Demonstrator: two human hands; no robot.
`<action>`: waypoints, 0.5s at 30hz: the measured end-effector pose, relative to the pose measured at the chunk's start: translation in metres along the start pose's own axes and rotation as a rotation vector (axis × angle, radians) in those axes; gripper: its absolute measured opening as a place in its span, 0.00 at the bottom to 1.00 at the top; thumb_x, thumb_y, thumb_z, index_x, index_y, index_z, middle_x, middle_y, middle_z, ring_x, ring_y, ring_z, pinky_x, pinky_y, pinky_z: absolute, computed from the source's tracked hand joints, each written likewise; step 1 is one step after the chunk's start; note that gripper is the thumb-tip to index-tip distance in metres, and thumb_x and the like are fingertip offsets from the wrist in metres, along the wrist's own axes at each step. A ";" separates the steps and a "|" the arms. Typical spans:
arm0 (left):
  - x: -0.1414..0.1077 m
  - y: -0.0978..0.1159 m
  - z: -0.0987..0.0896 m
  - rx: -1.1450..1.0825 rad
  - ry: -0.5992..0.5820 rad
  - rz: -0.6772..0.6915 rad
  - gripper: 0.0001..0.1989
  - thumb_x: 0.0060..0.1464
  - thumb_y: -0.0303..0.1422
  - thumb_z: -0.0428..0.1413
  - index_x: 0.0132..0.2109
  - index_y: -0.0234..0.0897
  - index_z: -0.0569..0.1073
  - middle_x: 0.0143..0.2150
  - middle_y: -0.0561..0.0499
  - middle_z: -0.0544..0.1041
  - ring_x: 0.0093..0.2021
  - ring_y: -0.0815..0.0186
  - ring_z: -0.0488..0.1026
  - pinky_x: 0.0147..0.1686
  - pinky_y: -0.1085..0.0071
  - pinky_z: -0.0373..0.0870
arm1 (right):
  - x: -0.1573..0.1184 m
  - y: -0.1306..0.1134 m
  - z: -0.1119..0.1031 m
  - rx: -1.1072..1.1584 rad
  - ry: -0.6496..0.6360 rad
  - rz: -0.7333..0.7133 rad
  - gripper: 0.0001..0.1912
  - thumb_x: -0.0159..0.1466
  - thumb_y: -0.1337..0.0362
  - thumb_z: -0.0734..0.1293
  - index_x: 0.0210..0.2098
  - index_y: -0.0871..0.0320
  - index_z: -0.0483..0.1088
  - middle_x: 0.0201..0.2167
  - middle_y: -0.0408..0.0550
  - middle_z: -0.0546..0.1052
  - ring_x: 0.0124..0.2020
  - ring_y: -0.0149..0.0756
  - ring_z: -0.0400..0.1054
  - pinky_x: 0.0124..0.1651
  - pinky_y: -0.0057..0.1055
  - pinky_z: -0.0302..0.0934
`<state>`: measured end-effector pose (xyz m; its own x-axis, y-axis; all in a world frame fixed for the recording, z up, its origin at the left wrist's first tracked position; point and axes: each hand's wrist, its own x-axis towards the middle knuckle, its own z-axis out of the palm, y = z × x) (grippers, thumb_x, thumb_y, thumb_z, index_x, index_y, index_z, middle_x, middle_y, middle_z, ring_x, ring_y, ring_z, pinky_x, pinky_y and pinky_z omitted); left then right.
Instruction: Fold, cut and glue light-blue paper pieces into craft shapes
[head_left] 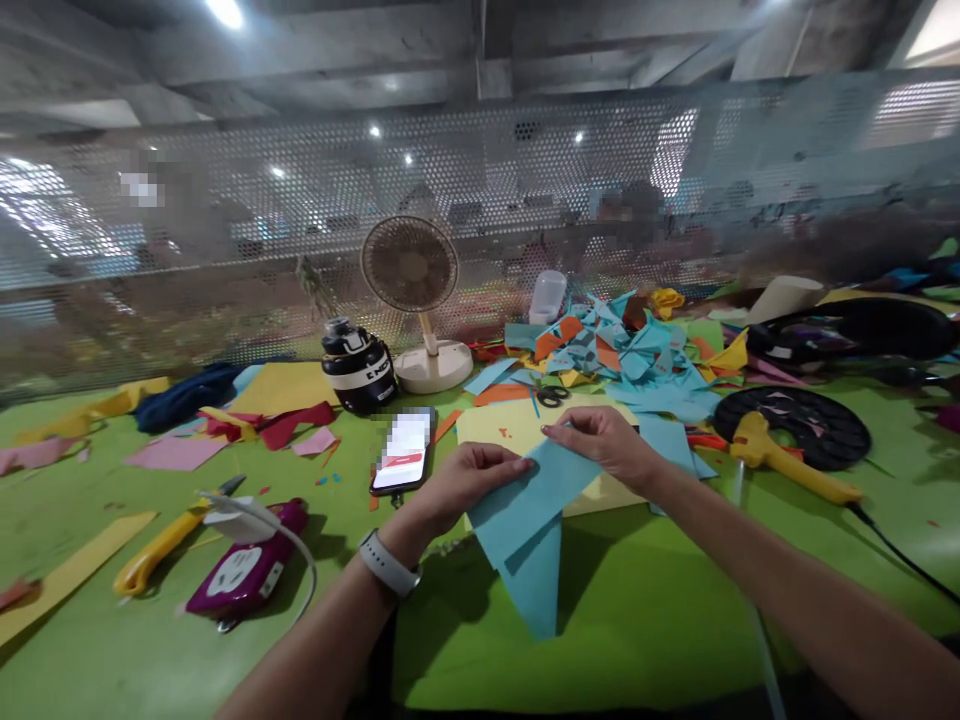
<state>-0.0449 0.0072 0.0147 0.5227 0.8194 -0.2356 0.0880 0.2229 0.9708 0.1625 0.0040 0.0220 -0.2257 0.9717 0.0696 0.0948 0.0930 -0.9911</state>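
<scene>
Between my hands is a folded sheet of light blue paper (534, 510), held above the near part of the green table with a pointed flap hanging down. My left hand (480, 480), a white watch on its wrist, pinches the paper's upper left edge between thumb and fingers. At the upper right corner my right hand (600, 440) grips the same paper with its fingertips. Under and behind it lies a pale yellow sheet (480, 425). Black-handled scissors (553, 396) rest just beyond my right hand, their blades partly hidden.
A heap of folded blue and orange paper pieces (622, 345) lies at the back right. Nearer stand a glue gun (795, 465) and black round tray (825, 430). To the left are a phone (403, 450), bottle (358, 370), fan (409, 265), purple power strip (247, 570) and yellow-handled tool (165, 545).
</scene>
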 end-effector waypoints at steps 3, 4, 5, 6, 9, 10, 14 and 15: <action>0.001 -0.002 -0.001 -0.044 -0.001 0.022 0.21 0.38 0.48 0.66 0.31 0.32 0.79 0.23 0.52 0.74 0.20 0.75 0.63 0.20 0.77 0.55 | -0.001 -0.004 0.001 0.026 0.017 0.026 0.20 0.48 0.49 0.73 0.22 0.60 0.68 0.17 0.37 0.65 0.19 0.23 0.55 0.21 0.24 0.47; 0.002 -0.003 -0.001 -0.050 -0.001 0.029 0.22 0.39 0.49 0.66 0.30 0.33 0.79 0.22 0.53 0.74 0.20 0.75 0.63 0.20 0.77 0.55 | -0.001 -0.005 0.001 0.022 0.022 0.027 0.20 0.48 0.49 0.73 0.22 0.60 0.68 0.17 0.37 0.65 0.19 0.23 0.55 0.21 0.24 0.48; 0.002 -0.004 -0.002 -0.049 -0.002 0.036 0.22 0.39 0.49 0.65 0.30 0.32 0.79 0.22 0.53 0.73 0.20 0.75 0.62 0.20 0.77 0.54 | -0.001 -0.005 0.000 0.016 0.027 0.027 0.21 0.47 0.49 0.73 0.22 0.60 0.68 0.17 0.37 0.65 0.19 0.23 0.56 0.21 0.24 0.48; 0.002 -0.004 -0.002 -0.044 -0.003 0.041 0.22 0.39 0.49 0.65 0.30 0.32 0.79 0.22 0.53 0.73 0.20 0.76 0.62 0.20 0.78 0.54 | -0.001 -0.006 0.000 0.010 0.032 0.028 0.21 0.47 0.48 0.73 0.22 0.60 0.68 0.17 0.37 0.65 0.19 0.24 0.56 0.21 0.24 0.48; 0.003 -0.003 -0.002 -0.014 0.002 0.053 0.21 0.38 0.48 0.66 0.29 0.32 0.79 0.22 0.53 0.72 0.20 0.76 0.61 0.20 0.78 0.54 | 0.000 -0.005 -0.001 0.000 0.042 0.037 0.21 0.46 0.48 0.74 0.23 0.60 0.69 0.18 0.37 0.65 0.19 0.24 0.55 0.22 0.24 0.48; 0.003 -0.003 -0.002 -0.008 0.005 0.053 0.21 0.38 0.49 0.66 0.28 0.32 0.79 0.22 0.53 0.72 0.20 0.76 0.61 0.19 0.78 0.53 | 0.000 -0.004 -0.001 -0.002 0.045 0.037 0.21 0.46 0.48 0.74 0.23 0.60 0.69 0.18 0.37 0.65 0.19 0.24 0.55 0.22 0.24 0.48; 0.003 -0.004 -0.004 0.023 -0.009 0.061 0.21 0.40 0.49 0.65 0.29 0.33 0.77 0.22 0.54 0.72 0.20 0.75 0.61 0.20 0.77 0.54 | -0.001 -0.005 -0.001 -0.003 0.047 0.021 0.21 0.48 0.48 0.73 0.23 0.61 0.69 0.18 0.37 0.65 0.20 0.24 0.55 0.22 0.24 0.47; 0.003 -0.004 -0.004 0.038 -0.015 0.067 0.21 0.40 0.49 0.64 0.28 0.32 0.77 0.22 0.54 0.71 0.20 0.76 0.61 0.20 0.77 0.54 | -0.002 -0.006 0.000 -0.006 0.048 0.015 0.21 0.48 0.48 0.73 0.22 0.61 0.68 0.18 0.37 0.64 0.20 0.23 0.54 0.22 0.24 0.47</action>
<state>-0.0472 0.0108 0.0103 0.5411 0.8237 -0.1693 0.0841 0.1473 0.9855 0.1627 0.0016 0.0274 -0.1773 0.9823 0.0600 0.1038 0.0793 -0.9914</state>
